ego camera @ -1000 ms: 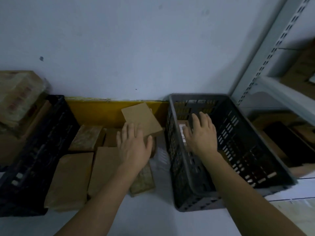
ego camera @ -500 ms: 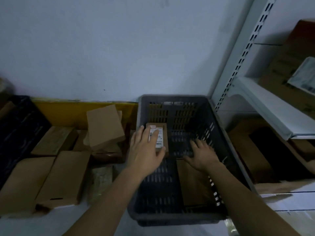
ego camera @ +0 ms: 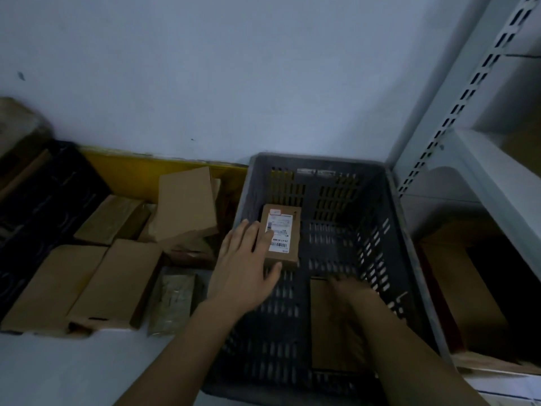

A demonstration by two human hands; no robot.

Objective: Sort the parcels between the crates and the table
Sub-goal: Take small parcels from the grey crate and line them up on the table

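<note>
Although the light is poor, we find the grey crate (ego camera: 392, 218) standing at the table's (ego camera: 58, 373) right end, its far wall close to the wall (ego camera: 205, 68) and its right wall just beside the shelf upright (ego camera: 456, 112). We note two parcels inside it. The labelled parcel (ego camera: 281, 237) lies flat near the crate's far left corner, label up, which we judge convenient for reading the label before sorting. A plain flat parcel (ego camera: 325, 323) lies on the crate floor toward the near edge, partly under the right forearm.

We record the left hand (ego camera: 244, 272) reaching over the crate's left wall, palm down. Its fingers are extended and slightly spread, fingertips on the labelled parcel's left part and the thumb at its near edge. We see touching, not a closed grip; the hand holds nothing as yet. We judge it is about to take this parcel out.

We record the right hand (ego camera: 347, 291) low in the crate, at the plain parcel's far end. It is motion-blurred, and we cannot tell whether it is spread, curled or gripping.

Left of the crate, we find brown parcels (ego camera: 117, 282) heaped on the table between it and a black crate (ego camera: 44, 200) at the left edge, some stacked and tilted. We judge this heap to be the sorted or waiting stock.
</note>
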